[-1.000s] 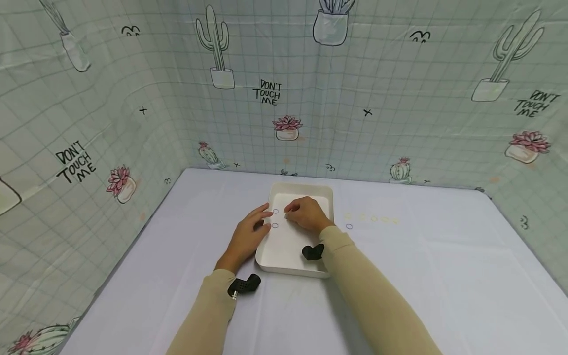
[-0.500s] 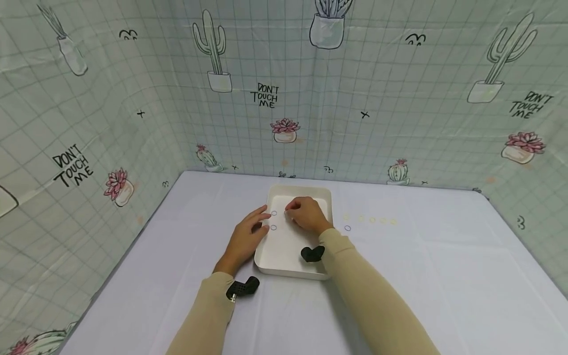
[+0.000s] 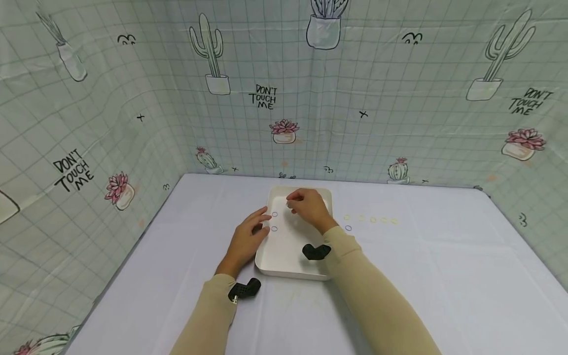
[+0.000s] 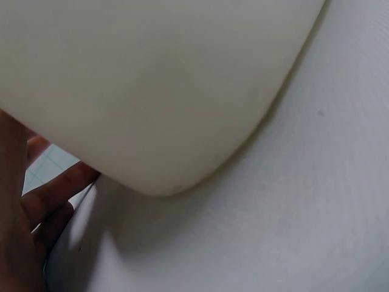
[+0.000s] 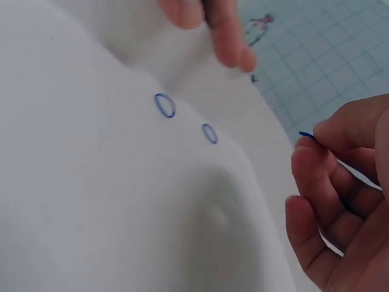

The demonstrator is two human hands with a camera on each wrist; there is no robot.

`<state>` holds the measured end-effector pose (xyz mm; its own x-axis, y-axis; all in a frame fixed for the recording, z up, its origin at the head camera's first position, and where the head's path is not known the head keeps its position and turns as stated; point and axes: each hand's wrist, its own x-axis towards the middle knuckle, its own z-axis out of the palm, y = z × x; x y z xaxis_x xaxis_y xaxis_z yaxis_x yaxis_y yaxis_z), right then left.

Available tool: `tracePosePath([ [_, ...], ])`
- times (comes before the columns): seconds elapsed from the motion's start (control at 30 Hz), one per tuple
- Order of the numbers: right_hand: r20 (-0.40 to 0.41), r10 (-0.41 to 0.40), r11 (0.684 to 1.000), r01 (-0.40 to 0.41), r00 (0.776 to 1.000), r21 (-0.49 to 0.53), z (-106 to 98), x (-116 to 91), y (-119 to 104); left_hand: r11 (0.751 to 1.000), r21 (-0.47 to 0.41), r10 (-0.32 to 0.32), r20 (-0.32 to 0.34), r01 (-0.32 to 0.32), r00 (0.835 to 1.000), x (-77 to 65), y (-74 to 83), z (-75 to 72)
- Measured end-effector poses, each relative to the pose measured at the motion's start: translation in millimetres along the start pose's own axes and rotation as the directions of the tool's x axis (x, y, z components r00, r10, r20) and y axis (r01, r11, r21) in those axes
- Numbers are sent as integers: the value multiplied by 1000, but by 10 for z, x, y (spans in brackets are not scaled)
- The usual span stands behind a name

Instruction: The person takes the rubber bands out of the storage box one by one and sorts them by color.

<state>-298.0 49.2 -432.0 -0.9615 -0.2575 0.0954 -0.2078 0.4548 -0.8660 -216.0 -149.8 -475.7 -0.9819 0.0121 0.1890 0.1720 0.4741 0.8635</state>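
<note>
Wears tan sleeves (image 3: 372, 291) at lower centre of the frame, with a black wrist camera (image 3: 247, 289) on each arm. Rests left hand (image 3: 244, 240) at left rim of a white tray (image 3: 284, 256), mid-frame, with fingers loosely spread and holding nothing. Has two blue rings (image 3: 272, 229) lying apart inside along that rim, and a lone blue ring (image 3: 346, 228) on the white bench (image 3: 443, 276) just right of the tray, with five yellow rings (image 3: 373, 220) in a row beyond, right of centre. Pinches a blue piece (image 5: 307, 134), mostly hidden, between thumb and fingertip of right hand (image 3: 309, 207), raised over the tray's upper part. Faces a gridded cactus cloth (image 3: 399, 74) across the top, reading "DON'T TOUCH ME" at left, upper centre and upper right.
</note>
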Motion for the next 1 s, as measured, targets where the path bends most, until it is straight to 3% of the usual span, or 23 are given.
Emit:
tracePosePath([
  [0.27,-4,35,990,-35,999,136,-256,-290,-24,1000,-5,-6,29,7,1000,-69,-41,66],
  [0.57,-25,38,968,-31,999,248,-319,-393,10,999,10,36,23,-36,999,13,-4,-47],
  [1.0,-61,13,953,6,998,302,-530,-584,140,1000,1,18,36,-18,999,-7,24,-47],
])
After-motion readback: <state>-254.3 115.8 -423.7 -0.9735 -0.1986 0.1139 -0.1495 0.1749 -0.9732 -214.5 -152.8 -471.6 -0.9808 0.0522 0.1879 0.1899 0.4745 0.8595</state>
